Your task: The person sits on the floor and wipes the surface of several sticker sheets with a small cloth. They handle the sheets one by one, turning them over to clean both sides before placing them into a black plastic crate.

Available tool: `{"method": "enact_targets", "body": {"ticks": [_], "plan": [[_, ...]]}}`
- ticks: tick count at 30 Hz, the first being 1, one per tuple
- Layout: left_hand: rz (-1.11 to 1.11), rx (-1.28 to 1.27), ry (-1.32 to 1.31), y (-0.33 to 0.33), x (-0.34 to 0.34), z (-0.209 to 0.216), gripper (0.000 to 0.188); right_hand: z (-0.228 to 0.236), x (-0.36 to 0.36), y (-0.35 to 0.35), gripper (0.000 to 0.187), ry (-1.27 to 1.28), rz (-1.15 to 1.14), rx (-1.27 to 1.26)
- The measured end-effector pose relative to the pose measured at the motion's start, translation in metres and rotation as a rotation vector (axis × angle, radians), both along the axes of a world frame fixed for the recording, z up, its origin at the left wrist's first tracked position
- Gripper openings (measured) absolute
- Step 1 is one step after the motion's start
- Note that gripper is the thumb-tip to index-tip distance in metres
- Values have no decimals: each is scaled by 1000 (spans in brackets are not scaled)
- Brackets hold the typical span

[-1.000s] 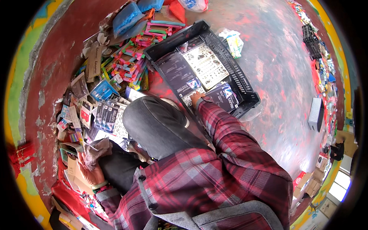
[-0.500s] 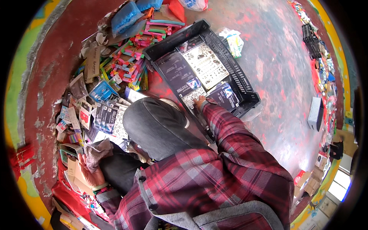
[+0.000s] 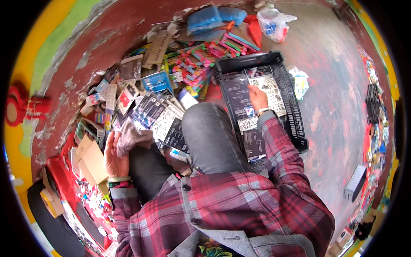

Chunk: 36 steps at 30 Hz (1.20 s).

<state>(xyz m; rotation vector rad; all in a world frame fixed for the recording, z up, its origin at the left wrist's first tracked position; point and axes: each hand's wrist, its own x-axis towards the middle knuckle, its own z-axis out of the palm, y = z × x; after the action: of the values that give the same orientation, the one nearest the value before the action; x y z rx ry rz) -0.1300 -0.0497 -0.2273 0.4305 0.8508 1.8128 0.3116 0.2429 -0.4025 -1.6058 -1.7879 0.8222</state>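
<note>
the right hand (image 3: 257, 99) is loosely curled over the black crate (image 3: 292, 109). its fingertips are hidden, so i cannot tell if it holds anything. dark packs (image 3: 236, 91) lie flat in the crate, just left of that hand, and a white patterned sheet (image 3: 275, 96) lies partly under it and to its right. the left hand (image 3: 114, 160) is half open with a dusty pink cloth (image 3: 132, 138) against its fingers; i cannot tell if it grips it.

between the hands, more packs (image 3: 160, 124) lie in a messy heap. they could slide if the right knee (image 3: 207, 124) bumps them. the right sleeve (image 3: 280, 143) is low by the crate, so it might catch a pack and pull it crooked. pressing too hard could bend the sheet.
</note>
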Motion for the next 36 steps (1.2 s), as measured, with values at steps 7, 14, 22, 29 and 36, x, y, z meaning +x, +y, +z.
{"method": "enact_targets", "body": {"ticks": [7, 14, 22, 29, 36], "plan": [[93, 67, 87, 56, 25, 54, 49, 247, -182, -58, 64, 354, 917, 292], [-270, 268, -74, 92, 26, 97, 56, 251, -273, -90, 47, 936, 968, -132], [82, -288, -65, 95, -66, -80, 30, 208, -235, -54, 29, 1442, 381, -963], [-725, -1057, 1472, 37, 1, -297, 36, 186, -234, -23, 24, 1255, 439, -859], [-843, -1230, 1089, 7, 12, -330, 36, 193, -251, -25, 27, 1263, 452, -852]]}}
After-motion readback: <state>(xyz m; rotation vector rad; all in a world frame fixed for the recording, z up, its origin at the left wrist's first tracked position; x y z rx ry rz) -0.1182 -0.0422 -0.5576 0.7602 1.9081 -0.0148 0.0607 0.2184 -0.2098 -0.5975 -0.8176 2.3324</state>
